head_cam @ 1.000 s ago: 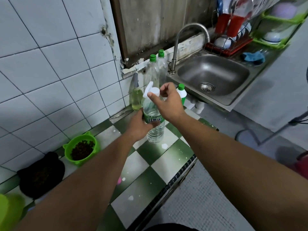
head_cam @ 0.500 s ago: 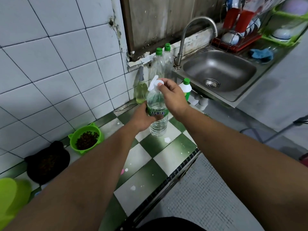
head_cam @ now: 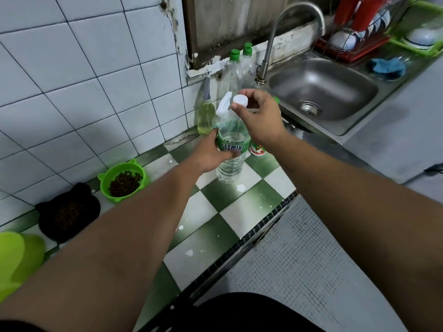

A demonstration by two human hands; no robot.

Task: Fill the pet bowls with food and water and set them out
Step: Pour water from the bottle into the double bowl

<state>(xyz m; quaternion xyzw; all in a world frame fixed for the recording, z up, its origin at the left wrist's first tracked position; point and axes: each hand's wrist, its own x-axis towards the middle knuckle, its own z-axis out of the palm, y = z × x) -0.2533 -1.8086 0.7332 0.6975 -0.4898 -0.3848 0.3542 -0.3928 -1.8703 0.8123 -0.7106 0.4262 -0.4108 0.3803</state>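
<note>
Both hands are shown at a clear water bottle [head_cam: 230, 149] that stands upright on a green-and-white checked counter [head_cam: 242, 212]. The bottle is gripped around its green label by the left hand [head_cam: 211, 153], with the fingers wrapped closed about the body. A white cap [head_cam: 240, 101] is pinched between the thumb and fingers of the right hand [head_cam: 260, 118], just above the bottle's neck; whether the cap is touching the neck cannot be told, as the opening is hidden by the hand. Water is seen in the lower part of the bottle. A white trigger sprayer head [head_cam: 224, 104] is seen just left of the cap, and a bottle of yellow liquid [head_cam: 206, 117] stands behind it against the tiled wall [head_cam: 72, 80]. Two clear bottles with green caps [head_cam: 236, 65] are placed near the base of the tap [head_cam: 271, 49], beside a steel sink [head_cam: 321, 89]. A small white-and-red container [head_cam: 257, 149] is partly hidden behind the right wrist. To the left along the wall, a green pet bowl [head_cam: 123, 179] holding brown kibble is set on the counter, and just beside it a black pet bowl [head_cam: 68, 213], whose contents appear dark and are hard to make out. A light green object [head_cam: 19, 257] is cut off at the left edge. A dish rack [head_cam: 352, 41] and a blue cloth [head_cam: 387, 65] are seen beyond the sink
</note>
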